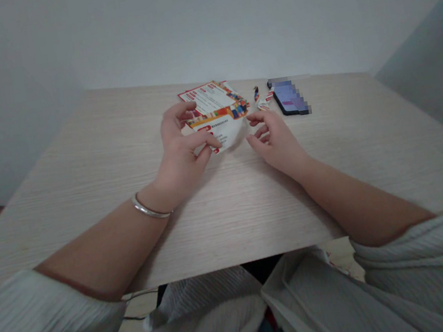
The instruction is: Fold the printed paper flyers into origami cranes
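Observation:
My left hand [182,149] grips a printed card [224,127] by its left and lower edge, thumb and forefinger at its near corner. White with red labels and small text, the card has a colourful band along its top and a bent right side. Just behind it, more printed cards [212,97] lie overlapping on the table. My right hand [273,139] is beside the card's right side, fingers loosely curled and thumb apart from them. No object shows between those fingers; whether a fingertip touches the card's edge is unclear.
Behind my right hand lies a crumpled, colourful wrapper [264,99]. A dark phone [289,97] with a lit screen, partly blurred out, is to its right. The pale wood-grain table [215,238] meets a plain wall [202,26] at the back.

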`<state>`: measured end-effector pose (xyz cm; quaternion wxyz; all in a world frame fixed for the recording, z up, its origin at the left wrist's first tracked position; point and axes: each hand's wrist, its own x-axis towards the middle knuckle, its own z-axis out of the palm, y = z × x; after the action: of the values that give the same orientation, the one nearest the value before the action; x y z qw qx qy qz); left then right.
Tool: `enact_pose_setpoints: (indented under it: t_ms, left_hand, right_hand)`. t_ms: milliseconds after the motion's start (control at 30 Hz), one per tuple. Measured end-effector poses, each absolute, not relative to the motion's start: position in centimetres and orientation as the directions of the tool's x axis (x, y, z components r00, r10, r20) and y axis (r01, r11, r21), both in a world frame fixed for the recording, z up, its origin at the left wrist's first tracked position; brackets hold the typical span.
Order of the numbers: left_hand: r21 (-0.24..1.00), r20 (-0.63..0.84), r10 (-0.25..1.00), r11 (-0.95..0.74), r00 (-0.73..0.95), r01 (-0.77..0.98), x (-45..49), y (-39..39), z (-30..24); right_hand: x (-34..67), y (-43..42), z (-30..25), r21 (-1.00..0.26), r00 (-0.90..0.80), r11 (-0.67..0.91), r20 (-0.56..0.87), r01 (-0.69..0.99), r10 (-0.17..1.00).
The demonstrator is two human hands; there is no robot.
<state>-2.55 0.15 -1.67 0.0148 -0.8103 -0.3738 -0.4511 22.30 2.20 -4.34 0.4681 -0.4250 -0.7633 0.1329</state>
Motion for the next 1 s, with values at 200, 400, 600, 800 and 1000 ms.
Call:
enact_pose_setpoints:
  t_ms: [200,400,600,800,1000]
  left_hand:
    - [0.178,0.641,0.523,-0.814,0.562,0.553,-2.6,-0.7,-0.6]
    - [0.131,0.526,0.4,-0.91,0.75,0.393,-2.4,-1.1,0.7]
    - [0.071,0.381,0.398,-0.913,0.834,0.403,-2.0,-1.4,0.9]
    - [-0.018,0.322,0.417,-0.895,0.85,0.446,-1.5,-2.2,1.4]
    - [-0.089,0.163,0.444,-0.883,0.881,0.461,-1.3,-2.7,1.5]
  right_hand:
    - [23.2,4.2,-6.0,-0.667,-0.215,0.6,0.57,0.441,0.793]
    - [24.0,4.8,-5.9,-0.746,-0.225,0.559,0.512,0.362,0.829]
    - [24.3,4.9,-5.5,-0.731,-0.26,0.574,0.512,0.37,0.819]
    - [24.8,5.2,-5.7,-0.818,-0.296,0.485,0.401,0.31,0.867]
    - [23.7,4.3,-4.3,-0.893,-0.264,0.377,0.312,0.247,0.913]
